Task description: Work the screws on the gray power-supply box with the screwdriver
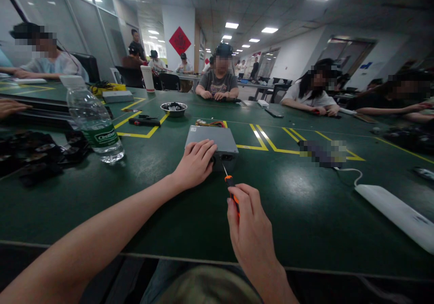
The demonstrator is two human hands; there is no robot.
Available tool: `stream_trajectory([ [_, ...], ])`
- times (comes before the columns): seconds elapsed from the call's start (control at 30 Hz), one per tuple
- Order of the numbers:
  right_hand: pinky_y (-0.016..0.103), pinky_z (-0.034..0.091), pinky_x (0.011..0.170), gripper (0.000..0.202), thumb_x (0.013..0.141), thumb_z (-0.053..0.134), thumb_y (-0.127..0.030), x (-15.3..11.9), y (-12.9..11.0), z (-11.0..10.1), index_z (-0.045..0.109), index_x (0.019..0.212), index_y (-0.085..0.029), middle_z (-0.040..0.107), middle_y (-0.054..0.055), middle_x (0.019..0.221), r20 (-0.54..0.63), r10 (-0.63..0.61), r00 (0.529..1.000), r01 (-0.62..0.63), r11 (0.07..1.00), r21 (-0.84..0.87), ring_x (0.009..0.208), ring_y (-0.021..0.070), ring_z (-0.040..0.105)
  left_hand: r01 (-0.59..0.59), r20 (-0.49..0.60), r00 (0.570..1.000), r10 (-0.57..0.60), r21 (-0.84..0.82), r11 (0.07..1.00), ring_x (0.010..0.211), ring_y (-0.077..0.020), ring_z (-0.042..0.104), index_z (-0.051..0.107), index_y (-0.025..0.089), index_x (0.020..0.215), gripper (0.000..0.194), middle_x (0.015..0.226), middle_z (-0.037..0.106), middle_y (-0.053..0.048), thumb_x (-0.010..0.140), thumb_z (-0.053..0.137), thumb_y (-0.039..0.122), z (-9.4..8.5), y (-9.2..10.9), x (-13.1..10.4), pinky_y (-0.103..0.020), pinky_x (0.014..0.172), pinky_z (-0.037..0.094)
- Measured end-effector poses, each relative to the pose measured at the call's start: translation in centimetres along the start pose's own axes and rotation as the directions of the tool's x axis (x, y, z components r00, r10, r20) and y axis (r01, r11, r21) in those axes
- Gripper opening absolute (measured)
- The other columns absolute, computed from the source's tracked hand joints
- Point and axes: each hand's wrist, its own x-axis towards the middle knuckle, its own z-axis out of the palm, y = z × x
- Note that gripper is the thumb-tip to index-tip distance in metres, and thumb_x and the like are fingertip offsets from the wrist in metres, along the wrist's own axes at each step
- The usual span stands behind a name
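A grey metal computer power supply unit (pixel 222 137) lies on the green table in front of me, with a bundle of coloured wires at its far side. My left hand (pixel 196 161) holds it at the near left corner, fingers over the top; the thumb is mostly hidden. In my right hand (pixel 249 218) is a screwdriver (pixel 229 180) with an orange and black handle. Its shaft points up and away, and the tip is at the unit's near face, beside the power socket. Whether the tip sits in a screw is too small to tell.
On the left stand a water bottle (pixel 101 132) and a heap of black parts (pixel 37 155). A metal bowl (pixel 173 113) with small dark pieces and a black tool (pixel 144 122) lie farther back. At right is a white power strip (pixel 395 211). Other people sit around the table.
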Motion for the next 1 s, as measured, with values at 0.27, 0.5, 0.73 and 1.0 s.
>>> stream_trajectory([
  [0.27,0.039,0.05,0.078,0.017,0.085,0.042,-0.01,0.1,-0.03,0.37,0.05,0.097,-0.017,0.059,0.012,0.106,-0.084,-0.044,0.995,0.045,0.999,0.006,0.096,0.0212,0.054,-0.007,-0.005,1.0,0.007,-0.029,1.0,0.126,-0.0266,0.036,0.04,0.014,0.13,0.044,0.135,0.044,-0.013,0.086,0.04,0.023,0.0,-0.13,-0.05,-0.043,0.099,0.027],
  [0.5,0.03,0.053,0.064,0.018,0.09,0.036,-0.02,0.01,0.24,0.41,0.048,0.103,-0.018,0.057,0.011,0.102,-0.06,0.056,0.997,-0.052,0.997,0.063,0.087,0.0177,0.06,-0.005,-0.005,1.0,0.005,-0.022,1.0,0.126,-0.0261,0.036,0.04,0.013,0.129,0.044,0.135,0.043,-0.014,0.086,0.04,0.023,-0.03,-0.08,-0.05,-0.042,0.099,0.027],
  [0.73,0.035,0.05,0.074,0.019,0.085,0.042,-0.01,0.53,0.04,0.06,0.05,0.1,-0.019,0.06,0.009,0.102,-0.055,-0.082,0.995,0.087,0.992,0.095,0.091,0.0186,0.056,-0.01,-0.007,1.0,0.01,-0.028,1.0,0.125,-0.0263,0.037,0.039,0.014,0.13,0.045,0.134,0.045,-0.014,0.086,0.04,0.023,-0.05,-0.12,-0.06,-0.043,0.099,0.027],
  [1.0,0.032,0.05,0.073,0.021,0.088,0.04,-0.014,0.51,0.35,0.04,0.046,0.107,-0.017,0.054,0.01,0.1,-0.128,-0.007,0.992,0.021,0.993,0.112,0.091,0.0177,0.056,-0.007,0.002,1.0,0.007,-0.014,1.0,0.125,-0.0263,0.036,0.04,0.012,0.129,0.044,0.135,0.044,-0.014,0.086,0.04,0.024,-0.12,-0.09,-0.04,-0.042,0.099,0.028],
])
